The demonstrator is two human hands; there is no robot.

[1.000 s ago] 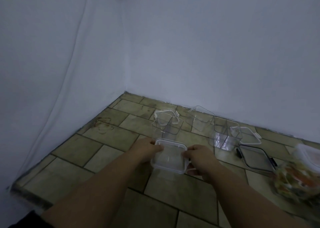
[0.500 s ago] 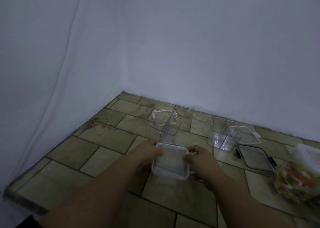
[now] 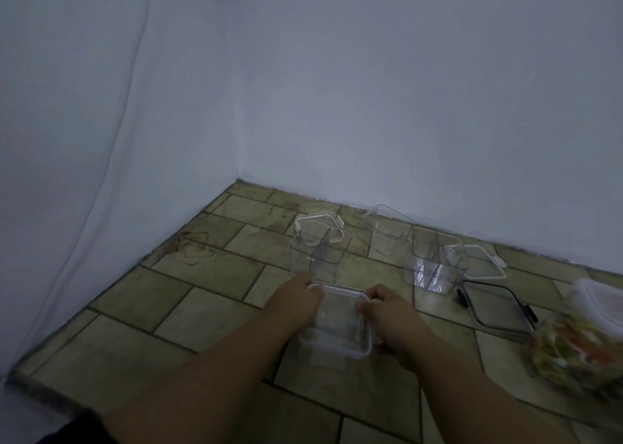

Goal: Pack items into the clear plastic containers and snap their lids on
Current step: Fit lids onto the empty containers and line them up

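Note:
Both my hands grip a clear square plastic container (image 3: 338, 325) with a white-rimmed lid on top, low over the tiled floor. My left hand (image 3: 296, 297) clasps its left side and my right hand (image 3: 384, 308) its right side, thumbs on the lid's edge. Behind it stand three empty clear containers: one at the left (image 3: 320, 248), one at the back (image 3: 387, 234), one at the right (image 3: 436, 258). A white-rimmed lid (image 3: 318, 222) lies behind the left one.
A second white-rimmed lid (image 3: 485, 263) and a dark-rimmed lid (image 3: 494, 308) lie on the floor at the right. A filled container with colourful contents (image 3: 580, 339) sits at the far right edge. White walls (image 3: 371, 106) meet in a corner behind.
My hands have drawn the lidded container slightly nearer to me and lower in view. The view has tilted a little; the other containers have not moved.

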